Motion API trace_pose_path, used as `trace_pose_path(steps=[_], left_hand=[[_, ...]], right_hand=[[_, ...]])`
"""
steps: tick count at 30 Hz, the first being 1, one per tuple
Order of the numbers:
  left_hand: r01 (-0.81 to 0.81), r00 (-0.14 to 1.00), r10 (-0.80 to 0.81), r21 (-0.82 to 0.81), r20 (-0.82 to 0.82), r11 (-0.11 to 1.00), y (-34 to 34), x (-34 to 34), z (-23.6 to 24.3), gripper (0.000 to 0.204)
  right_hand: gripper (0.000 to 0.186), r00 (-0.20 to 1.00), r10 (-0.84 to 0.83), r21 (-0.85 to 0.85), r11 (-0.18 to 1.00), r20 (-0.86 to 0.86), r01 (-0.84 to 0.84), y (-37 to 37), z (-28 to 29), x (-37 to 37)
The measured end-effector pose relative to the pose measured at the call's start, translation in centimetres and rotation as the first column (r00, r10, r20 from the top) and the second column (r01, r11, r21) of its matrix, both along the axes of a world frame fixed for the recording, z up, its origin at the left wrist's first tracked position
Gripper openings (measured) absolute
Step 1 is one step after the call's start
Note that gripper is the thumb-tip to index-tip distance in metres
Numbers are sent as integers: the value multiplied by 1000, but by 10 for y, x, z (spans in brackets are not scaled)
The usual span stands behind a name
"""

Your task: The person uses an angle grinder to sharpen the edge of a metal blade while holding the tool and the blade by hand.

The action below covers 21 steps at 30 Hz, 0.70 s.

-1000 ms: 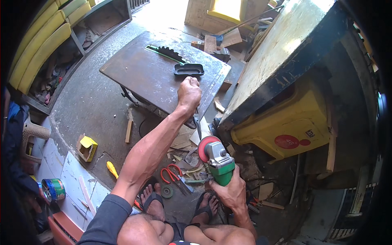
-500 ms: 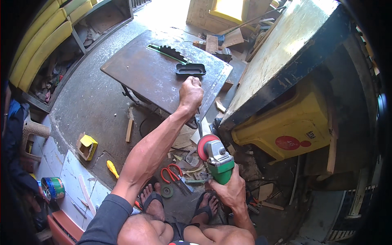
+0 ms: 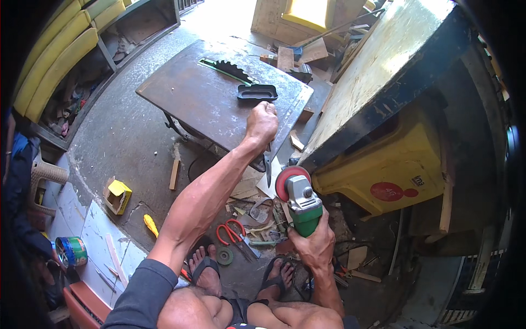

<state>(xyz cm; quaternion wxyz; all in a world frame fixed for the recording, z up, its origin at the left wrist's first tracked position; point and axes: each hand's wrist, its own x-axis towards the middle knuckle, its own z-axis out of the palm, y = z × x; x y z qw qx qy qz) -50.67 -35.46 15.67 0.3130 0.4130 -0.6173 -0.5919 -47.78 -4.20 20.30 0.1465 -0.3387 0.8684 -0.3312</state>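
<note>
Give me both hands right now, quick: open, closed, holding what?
Left hand: closed, apparently holding a bladed tool; its grip is hidden.
Right hand: closed around the green grinder.

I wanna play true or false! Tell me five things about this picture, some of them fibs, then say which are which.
1. Both hands are spread wide open. False: the right hand grips a green grinder, and the left hand is closed, with a pointed blade showing below it.
2. The grinder's red disc is near the blade. True.
3. A black tray sits on the table. True.
4. Red-handled cutters lie on the table too. False: the red-handled cutters are on the floor.
5. An open yellow box is on the floor. True.
</note>
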Motion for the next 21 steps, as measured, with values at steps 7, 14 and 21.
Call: trace_pose_path(steps=[7, 14, 21], left_hand=[[67, 998, -66, 32, -9, 997, 0, 0, 4, 33], [66, 998, -66, 8, 4, 998, 0, 0, 4, 34], [57, 998, -56, -86, 16, 995, -4, -1, -6, 34]], right_hand=[[83, 998, 64, 15, 998, 17, -64, -5, 1, 3], [79, 997, 82, -12, 997, -1, -82, -9, 5, 4], [78, 997, 77, -22, 997, 12, -76, -8, 3, 2]])
